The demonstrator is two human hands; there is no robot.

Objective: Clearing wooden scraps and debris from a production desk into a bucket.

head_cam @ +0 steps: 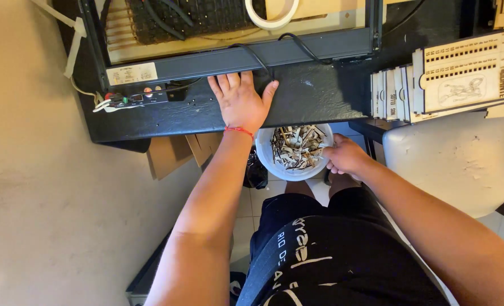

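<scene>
Seen from the head camera, a person's left hand (242, 102) lies flat, palm down, on the black desk (308, 96), its fingers (227, 85) stretched out close together and the thumb spread to the side, gripping nothing. The fingertips reach the dark metal frame rail (263, 56) that runs across the desk's far side. A thin red cord bracelet (239, 130) circles the wrist.

The right hand (345, 156) grips the near right rim of a round white plastic bowl (263, 154), held just below the desk's front edge, with the fingers curled around the rim. The bowl is filled with small pale wooden offcuts (296, 147); the hand covers part of the rim, and how far the fingers reach inside cannot be told.

To the right, a stack of pale laser-cut wooden boards (461, 76) sits on the desk, cut off by the picture's edge. A roll of white tape (272, 14) at the top is only half in view. Black cables (297, 45) run over the rail. Brown cardboard pieces (170, 156) stick out from under the desk, mostly hidden. A white seat (461, 164) stands to the right.
</scene>
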